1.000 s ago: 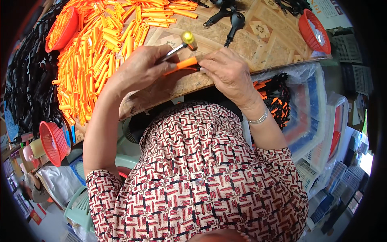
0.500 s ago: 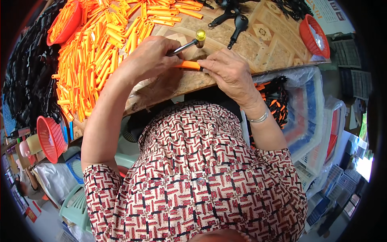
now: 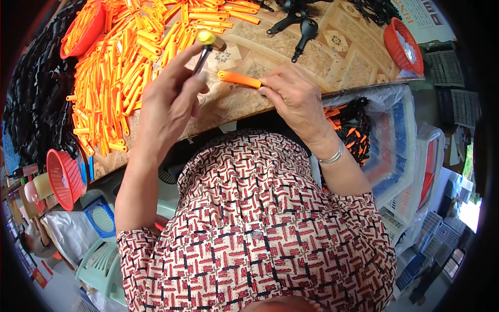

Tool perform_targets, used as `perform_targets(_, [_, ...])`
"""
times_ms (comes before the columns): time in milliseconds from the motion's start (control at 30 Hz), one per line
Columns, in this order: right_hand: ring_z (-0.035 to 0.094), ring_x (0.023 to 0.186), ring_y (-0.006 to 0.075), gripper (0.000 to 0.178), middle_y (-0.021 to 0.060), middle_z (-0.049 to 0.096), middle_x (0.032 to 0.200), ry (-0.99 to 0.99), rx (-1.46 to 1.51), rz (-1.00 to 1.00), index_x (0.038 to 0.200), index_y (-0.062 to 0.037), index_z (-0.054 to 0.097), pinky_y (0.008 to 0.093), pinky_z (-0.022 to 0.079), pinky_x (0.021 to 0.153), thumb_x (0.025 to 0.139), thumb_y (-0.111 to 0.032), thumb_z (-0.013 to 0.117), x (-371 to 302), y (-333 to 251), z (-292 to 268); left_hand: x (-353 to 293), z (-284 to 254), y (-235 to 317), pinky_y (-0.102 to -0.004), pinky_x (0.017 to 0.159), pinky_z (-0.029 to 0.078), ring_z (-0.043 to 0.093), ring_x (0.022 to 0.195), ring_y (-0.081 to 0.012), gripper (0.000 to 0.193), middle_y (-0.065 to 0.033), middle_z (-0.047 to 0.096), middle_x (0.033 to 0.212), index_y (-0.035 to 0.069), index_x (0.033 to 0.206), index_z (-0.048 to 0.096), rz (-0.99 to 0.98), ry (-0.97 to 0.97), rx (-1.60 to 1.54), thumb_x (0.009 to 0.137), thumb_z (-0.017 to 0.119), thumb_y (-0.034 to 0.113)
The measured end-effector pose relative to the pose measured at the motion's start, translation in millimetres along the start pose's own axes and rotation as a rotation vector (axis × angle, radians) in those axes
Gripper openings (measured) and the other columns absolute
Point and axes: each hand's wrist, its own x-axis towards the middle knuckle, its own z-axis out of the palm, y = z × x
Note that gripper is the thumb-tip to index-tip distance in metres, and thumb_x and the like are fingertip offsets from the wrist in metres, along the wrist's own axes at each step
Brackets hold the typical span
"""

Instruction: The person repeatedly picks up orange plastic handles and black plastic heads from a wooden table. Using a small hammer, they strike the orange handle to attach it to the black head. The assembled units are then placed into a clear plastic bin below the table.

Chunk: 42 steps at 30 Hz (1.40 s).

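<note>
My left hand [image 3: 174,96] is closed round the shaft of a small hammer [image 3: 207,41], its yellow-faced head raised above the table. Between the fingers and thumb of my right hand [image 3: 295,96] is one end of an orange plastic handle [image 3: 239,79]. A bit of black shows where the handle meets my fingertips; the rest of that part is hidden by the hand. The handle's free end, with a hole in it, points left toward the hammer, apart from it. Beyond my right hand lies a black part with a rounded head [image 3: 306,35].
A large heap of orange handles [image 3: 112,93] covers the table's left side. Black strips [image 3: 36,88] pile up at the far left. Red baskets stand at the left edge [image 3: 65,179] and right corner [image 3: 405,47]. Below the table's right edge is a plastic-lined crate [image 3: 395,151].
My left hand has moved left, away from the orange handle, and the hammer has swung upright and left. My right hand keeps its hold on the handle, which now shows along its length.
</note>
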Motion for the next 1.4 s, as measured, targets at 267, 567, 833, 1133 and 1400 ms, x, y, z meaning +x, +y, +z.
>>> perform_targets(267, [0.062, 0.084, 0.0295, 0.01, 0.0086, 0.061, 0.086, -0.01, 0.07, 0.051, 0.085, -0.0048, 0.068, 0.0405, 0.05, 0.074, 0.081, -0.011, 0.075, 3, -1, 0, -22, 21, -20, -0.0354, 0.061, 0.055, 0.063, 0.059, -0.0231, 0.051, -0.0155, 0.064, 0.078, 0.011, 0.146, 0.054, 0.154, -0.12, 0.207, 0.097, 0.062, 0.0])
perform_targets(567, [0.062, 0.083, 0.03, 0.007, 0.0096, 0.061, 0.085, -0.044, 0.08, 0.081, 0.084, -0.0046, 0.069, 0.0414, 0.05, 0.073, 0.084, -0.012, 0.071, 5, -2, -2, -16, 29, -19, -0.0373, 0.061, 0.052, 0.064, 0.067, -0.0315, 0.048, -0.018, 0.066, 0.08, 0.011, 0.143, 0.057, 0.235, -0.16, 0.378, 0.096, 0.062, 0.002])
perform_targets(833, [0.06, 0.077, 0.0281, 0.02, 0.0102, 0.059, 0.077, -0.359, 0.084, 0.326, 0.085, -0.0012, 0.069, 0.0385, 0.045, 0.07, 0.083, -0.021, 0.072, -26, 67, -120, 10, -15, -29, -0.0196, 0.051, 0.041, 0.051, 0.057, -0.0052, 0.045, 0.0015, 0.057, 0.076, 0.003, 0.148, 0.05, -0.204, 0.045, -0.335, 0.105, 0.057, 0.013])
perform_targets(1133, [0.063, 0.095, 0.0308, 0.021, 0.0096, 0.069, 0.1, -0.035, -0.329, -0.041, 0.106, -0.0061, 0.071, 0.0418, 0.049, 0.082, 0.087, -0.013, 0.067, 36, 85, -96, 35, -12, -25, -0.022, 0.047, 0.042, 0.054, 0.054, -0.008, 0.045, 0.0003, 0.055, 0.075, 0.0, 0.14, 0.054, -0.246, 0.009, -0.862, 0.099, 0.064, 0.018])
perform_targets(1400, [0.061, 0.106, 0.0193, 0.019, 0.0032, 0.069, 0.103, -0.109, -0.531, -0.444, 0.105, -0.0106, 0.072, 0.0321, 0.044, 0.089, 0.087, -0.012, 0.067, 111, 107, -13, 100, -18, -35, -0.0285, 0.047, 0.04, 0.054, 0.053, -0.0091, 0.026, 0.0011, 0.053, 0.061, 0.005, 0.115, 0.074, -0.082, 0.077, 0.138, 0.095, 0.069, 0.021])
